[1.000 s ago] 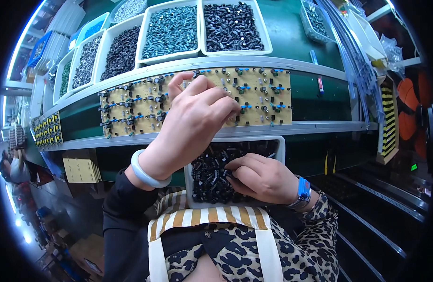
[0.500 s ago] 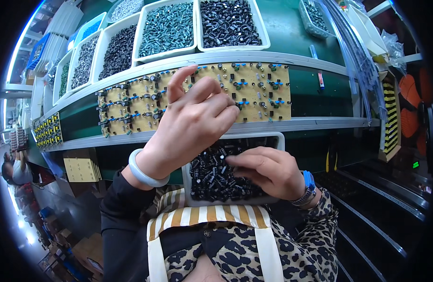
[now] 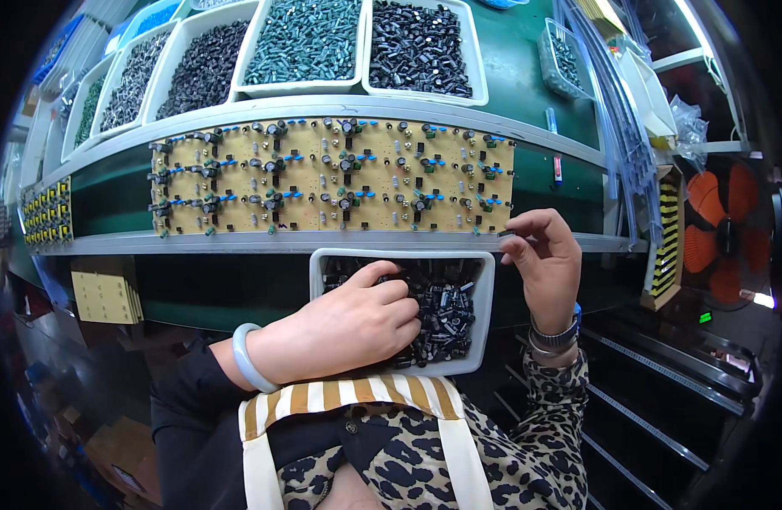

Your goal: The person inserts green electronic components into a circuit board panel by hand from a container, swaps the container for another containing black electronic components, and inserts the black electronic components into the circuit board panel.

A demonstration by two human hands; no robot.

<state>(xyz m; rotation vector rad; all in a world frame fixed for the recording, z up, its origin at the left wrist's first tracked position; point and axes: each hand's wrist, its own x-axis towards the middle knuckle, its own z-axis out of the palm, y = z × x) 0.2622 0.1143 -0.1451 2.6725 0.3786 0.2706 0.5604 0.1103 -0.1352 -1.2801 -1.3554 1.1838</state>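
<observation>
A white bin [image 3: 486,316] of small black cylindrical capacitors [image 3: 450,316] sits in front of me. Over its left half lies my left hand [image 3: 357,323], fingers curled down among the parts; its fingertips are partly hidden. My right hand [image 3: 542,259] is raised beyond the bin's right rim, pinching a small dark capacitor [image 3: 507,234] between thumb and forefinger. That capacitor is close to the lower right corner of a tan circuit board panel [image 3: 302,223], which is populated with rows of black, green and blue components and rests on a metal rail.
Open bins of green capacitors [image 3: 304,42], black capacitors [image 3: 418,49] and other small parts stand behind the rail [image 3: 340,104]. Another populated board [image 3: 47,212] is at far left, with bare tan boards [image 3: 106,291] below. An orange-bladed fan [image 3: 722,234] stands at right.
My left hand has come down from over the board into the bin. My right hand has left the bin and moved up and right, holding a capacitor. The view has shifted slightly.
</observation>
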